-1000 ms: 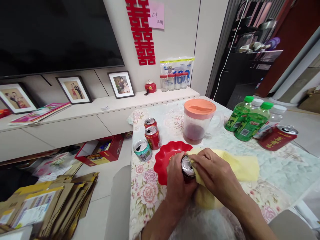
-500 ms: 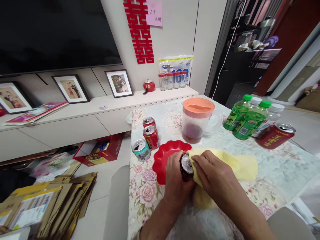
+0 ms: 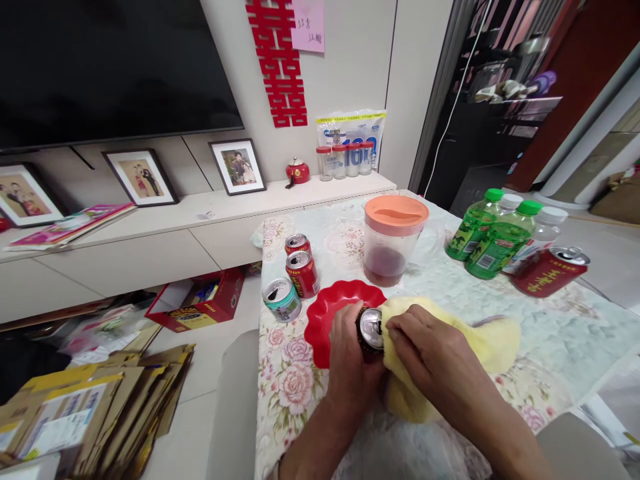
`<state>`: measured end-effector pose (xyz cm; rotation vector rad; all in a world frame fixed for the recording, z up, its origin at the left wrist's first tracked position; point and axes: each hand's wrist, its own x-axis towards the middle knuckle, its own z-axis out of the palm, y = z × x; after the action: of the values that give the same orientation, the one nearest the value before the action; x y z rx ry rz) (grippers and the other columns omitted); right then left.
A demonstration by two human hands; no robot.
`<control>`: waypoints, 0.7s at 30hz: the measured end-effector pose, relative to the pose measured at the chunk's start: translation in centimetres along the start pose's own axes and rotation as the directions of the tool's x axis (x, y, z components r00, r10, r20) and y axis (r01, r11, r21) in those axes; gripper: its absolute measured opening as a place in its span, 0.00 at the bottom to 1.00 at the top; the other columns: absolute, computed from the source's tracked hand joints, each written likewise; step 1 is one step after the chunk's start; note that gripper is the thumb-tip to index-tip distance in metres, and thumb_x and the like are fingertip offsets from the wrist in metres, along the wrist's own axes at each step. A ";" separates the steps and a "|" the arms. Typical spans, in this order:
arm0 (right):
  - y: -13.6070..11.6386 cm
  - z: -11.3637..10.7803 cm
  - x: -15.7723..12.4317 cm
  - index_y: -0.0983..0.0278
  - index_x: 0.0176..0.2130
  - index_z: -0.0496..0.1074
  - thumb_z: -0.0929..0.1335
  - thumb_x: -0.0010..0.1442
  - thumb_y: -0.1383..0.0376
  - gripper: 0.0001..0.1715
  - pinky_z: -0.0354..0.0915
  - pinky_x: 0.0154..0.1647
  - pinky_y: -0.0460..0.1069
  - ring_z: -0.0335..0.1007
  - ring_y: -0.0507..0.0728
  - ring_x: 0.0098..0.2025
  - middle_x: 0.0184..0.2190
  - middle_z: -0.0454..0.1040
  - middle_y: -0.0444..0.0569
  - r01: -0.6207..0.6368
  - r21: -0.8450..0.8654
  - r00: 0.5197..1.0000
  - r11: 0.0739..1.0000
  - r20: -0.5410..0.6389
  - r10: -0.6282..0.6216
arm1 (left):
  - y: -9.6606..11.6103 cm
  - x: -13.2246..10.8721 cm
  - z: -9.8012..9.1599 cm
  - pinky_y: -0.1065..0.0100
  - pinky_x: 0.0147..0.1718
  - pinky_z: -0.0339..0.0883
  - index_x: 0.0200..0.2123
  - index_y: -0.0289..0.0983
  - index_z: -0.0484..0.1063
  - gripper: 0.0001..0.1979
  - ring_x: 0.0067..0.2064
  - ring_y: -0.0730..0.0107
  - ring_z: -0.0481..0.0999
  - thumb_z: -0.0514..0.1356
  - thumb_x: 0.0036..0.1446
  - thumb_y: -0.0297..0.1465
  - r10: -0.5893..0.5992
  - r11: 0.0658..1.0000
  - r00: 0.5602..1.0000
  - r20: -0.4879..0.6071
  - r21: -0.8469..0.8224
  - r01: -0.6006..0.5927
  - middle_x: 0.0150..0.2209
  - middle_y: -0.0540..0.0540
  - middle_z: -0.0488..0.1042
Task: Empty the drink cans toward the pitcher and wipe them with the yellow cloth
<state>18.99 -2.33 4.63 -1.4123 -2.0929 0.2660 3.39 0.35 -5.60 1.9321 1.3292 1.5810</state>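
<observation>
My left hand (image 3: 349,350) is wrapped round a dark drink can (image 3: 371,328), whose silver top faces up toward me. In my right hand (image 3: 425,343) a yellow cloth (image 3: 407,390) is bunched, and its edge touches the right side of the can's rim. Part of the cloth spreads over the table to the right. Behind my left hand lies a red scalloped plate (image 3: 320,313), partly covered by the hand and the can. The lower part of the can is hidden by my fingers.
Left of the plate stand a teal can (image 3: 283,301) and two red cans (image 3: 303,275). A plastic pitcher (image 3: 393,247) with an orange lid stands behind it. Several bottles (image 3: 500,233) and a larger red can (image 3: 550,273) are at the right of the flowered tablecloth (image 3: 295,383).
My right hand and the yellow cloth have shifted slightly right along the can's rim. The cloth's folds have changed shape. My left hand still grips the can.
</observation>
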 end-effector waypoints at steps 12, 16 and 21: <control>-1.5 0.0 0.5 0.63 0.38 0.75 0.63 0.77 0.71 0.15 0.65 0.38 0.48 0.72 0.52 0.36 0.36 0.73 0.46 0.114 0.219 0.990 0.969 0.055 -0.129 | 0.3 0.3 -0.4 0.46 0.56 0.77 0.65 0.41 0.64 0.31 0.58 0.45 0.80 0.67 0.62 0.33 -0.071 0.997 0.997 -0.020 0.000 0.071 0.59 0.35 0.77; -0.9 -0.1 0.2 0.63 0.38 0.74 0.64 0.76 0.72 0.14 0.64 0.35 0.48 0.72 0.53 0.34 0.36 0.71 0.47 0.139 0.159 0.983 0.977 0.100 -0.156 | 0.4 0.5 -0.8 0.46 0.56 0.78 0.65 0.41 0.64 0.32 0.58 0.46 0.81 0.68 0.60 0.33 -0.039 0.999 0.999 0.000 -0.014 0.039 0.58 0.36 0.77; 0.0 -0.5 -0.7 0.61 0.36 0.72 0.64 0.71 0.75 0.14 0.58 0.31 0.50 0.66 0.55 0.32 0.34 0.67 0.47 0.147 -0.081 0.986 0.986 0.089 -0.140 | 0.9 1.0 -1.4 0.45 0.56 0.78 0.63 0.42 0.66 0.36 0.57 0.46 0.81 0.74 0.52 0.33 -0.053 0.998 0.996 0.069 -0.038 0.056 0.57 0.38 0.78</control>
<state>19.44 -3.07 4.78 -1.3120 -2.2868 0.1794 2.56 0.22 -3.89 1.8922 1.3023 1.4910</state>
